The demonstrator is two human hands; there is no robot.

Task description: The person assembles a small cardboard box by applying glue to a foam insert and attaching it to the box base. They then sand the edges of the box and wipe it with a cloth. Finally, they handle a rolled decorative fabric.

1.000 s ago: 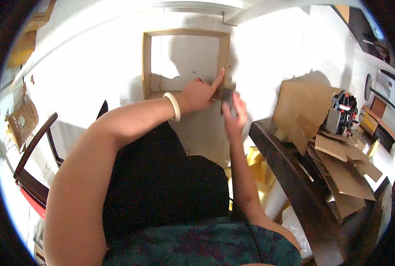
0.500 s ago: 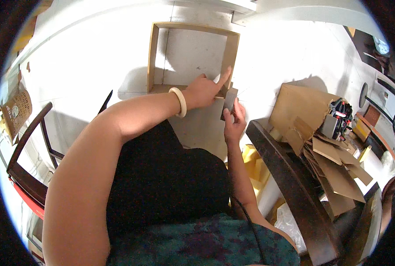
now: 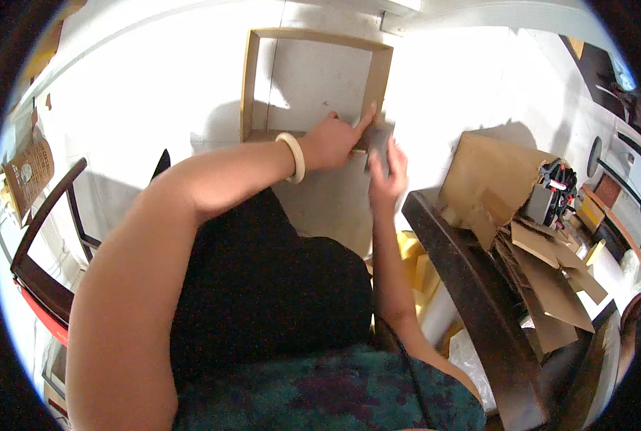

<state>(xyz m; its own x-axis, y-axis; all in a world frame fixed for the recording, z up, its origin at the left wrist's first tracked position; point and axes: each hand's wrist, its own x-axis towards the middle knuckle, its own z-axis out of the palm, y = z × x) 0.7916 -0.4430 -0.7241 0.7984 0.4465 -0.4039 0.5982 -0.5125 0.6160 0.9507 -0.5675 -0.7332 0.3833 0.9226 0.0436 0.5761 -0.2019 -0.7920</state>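
Note:
A shallow rectangular wooden frame (image 3: 379,77) with bare pale-brown sides lies on the white floor, and the floor shows through its middle. My left hand (image 3: 329,142), with a cream bangle (image 3: 292,156) at the wrist, grips the near side close to the right corner. Its index finger stretches along the right side. Held between the thumb and fingers of my right hand (image 3: 388,179) is a grey rectangular block (image 3: 380,146), which looks like a sanding block. The block is at the outside of the frame's near right corner and blurred; contact is hard to judge.
To my right stand a dark wooden bench (image 3: 471,287) and an open cardboard box (image 3: 489,172) with loose flaps. Black-and-red tools (image 3: 556,188) lie by the box. A dark chair (image 3: 44,215) and a brown paper bag (image 3: 33,176) are at left.
My right hand and the grey block have moved slightly forward along the frame's corner and are now blurred. My left hand keeps its hold on the frame.

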